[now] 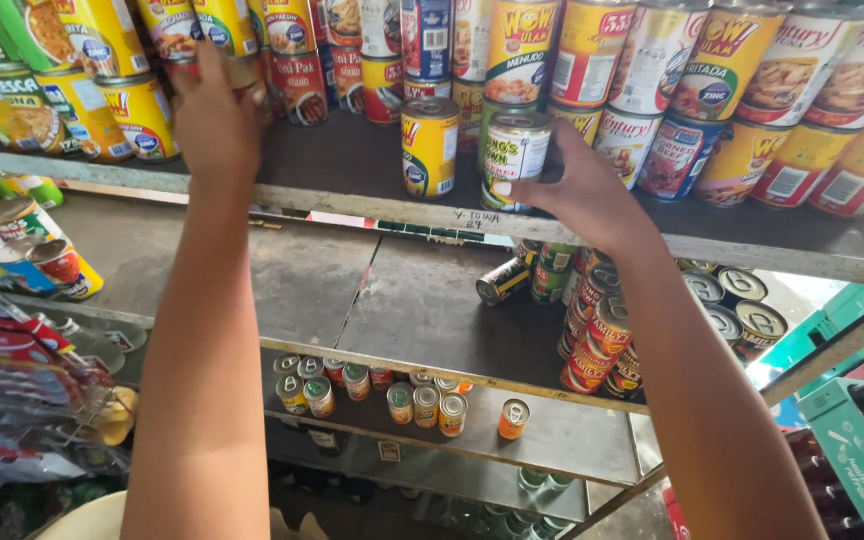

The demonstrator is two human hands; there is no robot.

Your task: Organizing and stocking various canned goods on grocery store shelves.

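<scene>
One white-and-green labelled tin can (518,147) with a plain metal lid stands upright near the front of the top wooden shelf (352,205), held around its side by the right hand (580,190), fingers curled on the label and thumb toward the viewer. Just beside it on the left stands a yellow-labelled tin can (429,146), apart from the stacked rows of yellow and red cans (712,90) behind. Bare shelf surface lies between these two cans and the front edge. The left hand (214,115) is raised with fingers closed on a red-labelled can (297,85) in the back row; the exact grip is hidden. Below, the middle shelf (372,300) has wide bare board, with cans (592,320) heaped at right.
</scene>
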